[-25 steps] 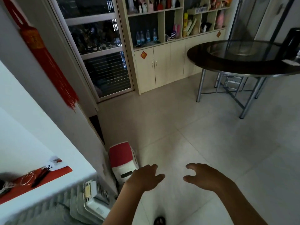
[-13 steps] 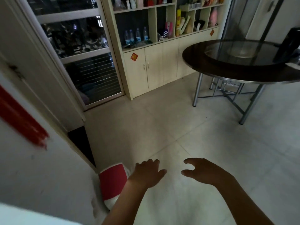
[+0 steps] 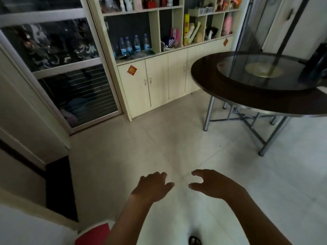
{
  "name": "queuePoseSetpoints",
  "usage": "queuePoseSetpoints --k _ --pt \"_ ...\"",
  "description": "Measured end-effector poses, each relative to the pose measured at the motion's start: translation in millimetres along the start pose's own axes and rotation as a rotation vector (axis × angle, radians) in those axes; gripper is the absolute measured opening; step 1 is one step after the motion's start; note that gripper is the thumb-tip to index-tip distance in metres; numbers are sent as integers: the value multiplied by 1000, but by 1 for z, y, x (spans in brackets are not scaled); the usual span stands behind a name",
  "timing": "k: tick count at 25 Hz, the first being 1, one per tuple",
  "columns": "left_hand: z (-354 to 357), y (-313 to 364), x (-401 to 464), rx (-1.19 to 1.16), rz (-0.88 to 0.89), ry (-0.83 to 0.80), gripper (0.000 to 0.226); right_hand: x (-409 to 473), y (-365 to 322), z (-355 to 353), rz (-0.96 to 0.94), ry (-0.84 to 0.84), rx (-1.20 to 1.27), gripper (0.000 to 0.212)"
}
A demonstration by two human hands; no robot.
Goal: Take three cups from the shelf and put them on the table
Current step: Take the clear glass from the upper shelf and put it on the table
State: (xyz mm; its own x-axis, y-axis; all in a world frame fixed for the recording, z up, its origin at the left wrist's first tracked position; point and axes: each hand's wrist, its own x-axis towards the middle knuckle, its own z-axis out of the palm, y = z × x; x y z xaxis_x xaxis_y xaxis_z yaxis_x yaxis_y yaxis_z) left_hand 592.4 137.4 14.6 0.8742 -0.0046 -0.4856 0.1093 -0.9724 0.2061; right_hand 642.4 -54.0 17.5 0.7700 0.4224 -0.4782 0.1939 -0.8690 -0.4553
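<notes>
A cream shelf unit [image 3: 178,20] stands against the far wall, its open compartments crowded with bottles, boxes and small items; I cannot pick out any cups among them. The round dark table [image 3: 208,80] with a glass turntable stands at the right on metal legs. My left hand [image 3: 152,187] and my right hand [image 3: 214,185] hover side by side over the tiled floor, well short of the shelf. Both are empty, fingers loosely spread and curled.
A glass sliding door [image 3: 58,64] fills the left. Closed cupboard doors [image 3: 159,80] sit under the shelf. A red and white appliance [image 3: 93,235] stands at the bottom left by a wall corner. Tiled floor lies between me and the shelf. A dark object [image 3: 316,62] sits on the table.
The view has moved forward and turned right: the shelf and table are closer, and the white counter and red tassel have left the frame. Both hands stay empty in front.
</notes>
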Motion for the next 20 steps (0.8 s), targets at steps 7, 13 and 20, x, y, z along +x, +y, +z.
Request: queuePoseSetpoints --k 7,13,20 --pt "-94 17 143 -48 -39 33 53 140 26 -118 -68 -29 -40 64" --pt "-161 -11 250 -75 -66 47 54 261 16 -189 -121 4 -45 63" --pt "-264 -64 396 -76 -25 55 57 418 -25 -266 -99 45 -53 64"
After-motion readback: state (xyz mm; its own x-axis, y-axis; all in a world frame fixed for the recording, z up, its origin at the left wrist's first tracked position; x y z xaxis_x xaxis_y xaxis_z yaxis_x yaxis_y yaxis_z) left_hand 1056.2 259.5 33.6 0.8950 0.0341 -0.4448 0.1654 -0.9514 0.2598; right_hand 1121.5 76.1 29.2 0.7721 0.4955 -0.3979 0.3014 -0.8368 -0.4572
